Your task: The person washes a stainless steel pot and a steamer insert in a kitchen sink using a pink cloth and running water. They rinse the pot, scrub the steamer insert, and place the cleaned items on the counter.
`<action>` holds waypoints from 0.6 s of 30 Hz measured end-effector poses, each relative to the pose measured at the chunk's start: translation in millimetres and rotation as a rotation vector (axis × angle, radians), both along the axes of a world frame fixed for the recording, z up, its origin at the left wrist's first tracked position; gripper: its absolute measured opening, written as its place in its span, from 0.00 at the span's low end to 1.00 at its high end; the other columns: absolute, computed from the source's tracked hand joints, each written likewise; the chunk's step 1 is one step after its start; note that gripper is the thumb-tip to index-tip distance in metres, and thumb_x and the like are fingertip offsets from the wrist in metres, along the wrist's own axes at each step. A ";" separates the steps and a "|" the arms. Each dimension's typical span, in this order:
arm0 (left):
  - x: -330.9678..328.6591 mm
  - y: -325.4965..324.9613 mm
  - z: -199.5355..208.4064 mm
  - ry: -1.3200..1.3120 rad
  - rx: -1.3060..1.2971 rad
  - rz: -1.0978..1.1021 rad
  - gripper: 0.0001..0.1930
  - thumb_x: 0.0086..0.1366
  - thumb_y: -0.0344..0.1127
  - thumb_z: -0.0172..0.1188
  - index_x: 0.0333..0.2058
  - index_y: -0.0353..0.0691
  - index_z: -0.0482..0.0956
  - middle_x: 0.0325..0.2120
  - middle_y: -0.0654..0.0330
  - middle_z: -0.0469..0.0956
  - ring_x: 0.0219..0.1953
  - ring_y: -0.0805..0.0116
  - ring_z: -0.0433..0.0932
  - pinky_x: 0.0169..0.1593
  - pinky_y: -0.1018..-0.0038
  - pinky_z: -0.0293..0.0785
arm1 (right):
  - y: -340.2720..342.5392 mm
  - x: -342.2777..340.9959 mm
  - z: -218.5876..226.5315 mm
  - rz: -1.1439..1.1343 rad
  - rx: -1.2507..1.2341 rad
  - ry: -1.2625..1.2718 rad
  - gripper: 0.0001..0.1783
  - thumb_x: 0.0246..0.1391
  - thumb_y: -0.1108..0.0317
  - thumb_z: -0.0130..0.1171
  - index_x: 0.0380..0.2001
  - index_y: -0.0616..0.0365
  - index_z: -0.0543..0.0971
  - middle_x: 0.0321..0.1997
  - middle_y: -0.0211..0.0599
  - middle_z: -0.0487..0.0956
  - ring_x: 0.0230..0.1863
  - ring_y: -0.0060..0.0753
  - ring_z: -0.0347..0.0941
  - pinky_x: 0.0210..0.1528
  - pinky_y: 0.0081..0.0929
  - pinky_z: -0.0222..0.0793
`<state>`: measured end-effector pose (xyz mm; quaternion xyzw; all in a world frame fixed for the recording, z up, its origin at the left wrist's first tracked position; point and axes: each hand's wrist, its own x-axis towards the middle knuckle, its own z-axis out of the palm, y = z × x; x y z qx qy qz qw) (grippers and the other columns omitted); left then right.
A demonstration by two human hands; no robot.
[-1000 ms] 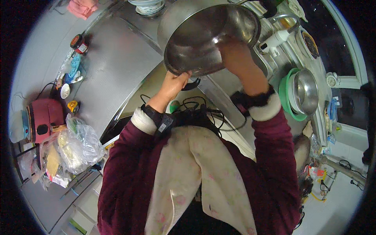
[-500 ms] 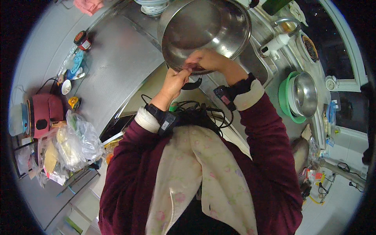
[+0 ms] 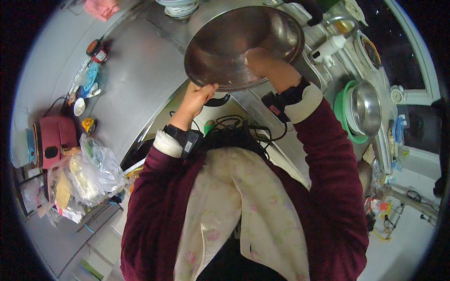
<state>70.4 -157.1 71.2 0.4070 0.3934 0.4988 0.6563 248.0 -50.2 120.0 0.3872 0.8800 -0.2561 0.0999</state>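
A large, deep metal pan (image 3: 229, 44) with dark handles is tilted so that its inside faces me, above the counter's edge by the sink. My left hand (image 3: 194, 99) grips its near left rim, thumb over the edge and fingers beneath, beside a curved dark handle (image 3: 218, 100). Inside the pan, my right hand (image 3: 262, 65) is against or close to the right part of the inner wall. Its fingers are blurred and partly hidden, so whether it holds anything does not show. Small pale specks or drops show on the pan's lower inner wall.
A white tap (image 3: 328, 49) stands right of the pan. Further right are a green basin (image 3: 341, 110) and a steel bowl (image 3: 368, 107). On the left counter (image 3: 140, 61) are a red-lidded jar (image 3: 97, 51), a maroon appliance (image 3: 58, 138) and plastic bags (image 3: 96, 171). Stacked dishes (image 3: 180, 8) stand behind.
My right hand has moved from the near rim, next to my left hand, further into the pan and to the right. The pan has turned and tilted, and my left hand has shifted slightly left.
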 end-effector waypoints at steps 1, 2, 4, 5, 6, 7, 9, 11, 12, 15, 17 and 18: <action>0.9 0.3 -1.9 0.044 -0.067 0.022 0.02 0.55 0.27 0.54 0.25 0.39 0.72 0.14 0.71 0.64 0.15 0.82 0.59 0.18 0.83 0.50 | -4.0 -2.9 -2.6 -0.118 -0.026 0.093 0.15 0.51 0.71 0.49 0.43 0.58 0.75 0.39 0.37 0.76 0.39 0.28 0.72 0.40 0.26 0.68; 3.7 0.6 -3.9 -0.017 -0.006 0.003 0.02 0.55 0.27 0.54 0.25 0.39 0.72 0.14 0.71 0.64 0.15 0.82 0.59 0.18 0.83 0.50 | -6.5 -3.3 -3.8 -0.150 -0.154 0.311 0.14 0.51 0.72 0.49 0.42 0.59 0.75 0.38 0.38 0.77 0.37 0.29 0.72 0.39 0.26 0.68; 8.4 -1.1 -6.1 -0.057 0.004 0.005 0.03 0.55 0.26 0.54 0.24 0.39 0.71 0.14 0.70 0.64 0.15 0.82 0.59 0.18 0.83 0.50 | -12.0 -11.3 -11.4 -0.153 -0.631 0.887 0.12 0.52 0.74 0.46 0.37 0.60 0.76 0.31 0.43 0.78 0.30 0.33 0.75 0.33 0.27 0.71; 10.2 -1.3 -6.5 -0.021 -0.014 0.054 0.03 0.55 0.26 0.54 0.24 0.39 0.71 0.14 0.70 0.64 0.15 0.82 0.59 0.18 0.83 0.50 | -13.5 -15.6 -15.8 -0.301 -0.695 0.896 0.12 0.51 0.72 0.48 0.40 0.59 0.76 0.31 0.38 0.78 0.30 0.31 0.75 0.34 0.27 0.71; 10.0 -1.4 -6.0 0.000 -0.011 0.080 0.03 0.55 0.26 0.54 0.24 0.39 0.71 0.14 0.70 0.64 0.15 0.81 0.59 0.18 0.83 0.50 | -11.0 -16.2 -18.0 -0.360 -0.795 0.915 0.14 0.51 0.70 0.50 0.42 0.57 0.75 0.31 0.33 0.79 0.31 0.30 0.75 0.35 0.26 0.71; 10.2 -1.4 -5.3 0.017 0.013 0.081 0.03 0.55 0.27 0.54 0.24 0.39 0.71 0.14 0.69 0.64 0.15 0.81 0.59 0.18 0.83 0.50 | -8.4 -18.1 -20.5 -0.333 -0.906 0.943 0.16 0.50 0.68 0.53 0.44 0.56 0.75 0.32 0.29 0.80 0.32 0.28 0.75 0.36 0.26 0.71; 8.1 -0.5 -3.0 0.032 0.027 0.124 0.02 0.55 0.27 0.54 0.24 0.38 0.71 0.13 0.69 0.64 0.14 0.81 0.59 0.18 0.82 0.50 | 2.3 -15.2 -21.1 0.162 0.097 0.218 0.14 0.49 0.64 0.52 0.39 0.57 0.77 0.33 0.41 0.79 0.30 0.34 0.75 0.35 0.28 0.70; 7.6 0.8 -2.0 0.018 0.032 0.122 0.02 0.55 0.27 0.54 0.25 0.38 0.71 0.13 0.69 0.64 0.14 0.81 0.58 0.18 0.82 0.51 | 7.9 -16.7 -22.8 0.072 0.231 0.020 0.12 0.47 0.62 0.54 0.34 0.56 0.79 0.33 0.40 0.79 0.30 0.35 0.75 0.34 0.28 0.70; 8.9 1.5 -2.2 -0.001 0.027 0.119 0.02 0.55 0.27 0.54 0.24 0.38 0.70 0.13 0.69 0.64 0.14 0.81 0.58 0.18 0.82 0.51 | 7.3 -18.5 -24.8 -0.020 0.122 0.078 0.12 0.47 0.62 0.55 0.33 0.56 0.80 0.33 0.40 0.79 0.31 0.35 0.75 0.34 0.28 0.69; 16.0 1.6 -2.5 -0.014 -0.015 0.128 0.04 0.54 0.27 0.55 0.22 0.40 0.69 0.13 0.68 0.63 0.15 0.79 0.59 0.21 0.80 0.55 | 0.6 -25.3 -25.0 -0.276 -0.619 0.639 0.12 0.47 0.66 0.54 0.34 0.59 0.79 0.34 0.42 0.78 0.33 0.33 0.74 0.33 0.27 0.68; 18.8 -0.2 -0.4 0.002 -0.032 0.173 0.05 0.54 0.26 0.55 0.22 0.40 0.69 0.13 0.69 0.63 0.15 0.79 0.59 0.21 0.80 0.55 | -3.3 -27.9 -21.2 -0.179 -0.259 0.414 0.17 0.46 0.64 0.55 0.40 0.59 0.77 0.36 0.43 0.77 0.33 0.34 0.73 0.34 0.28 0.68; 20.3 0.9 0.8 0.007 -0.021 0.202 0.04 0.54 0.26 0.55 0.23 0.39 0.69 0.13 0.69 0.63 0.14 0.80 0.58 0.19 0.80 0.53 | -5.8 -30.1 -18.8 -0.197 -0.093 0.221 0.16 0.48 0.67 0.54 0.41 0.60 0.76 0.36 0.41 0.77 0.33 0.33 0.72 0.35 0.27 0.68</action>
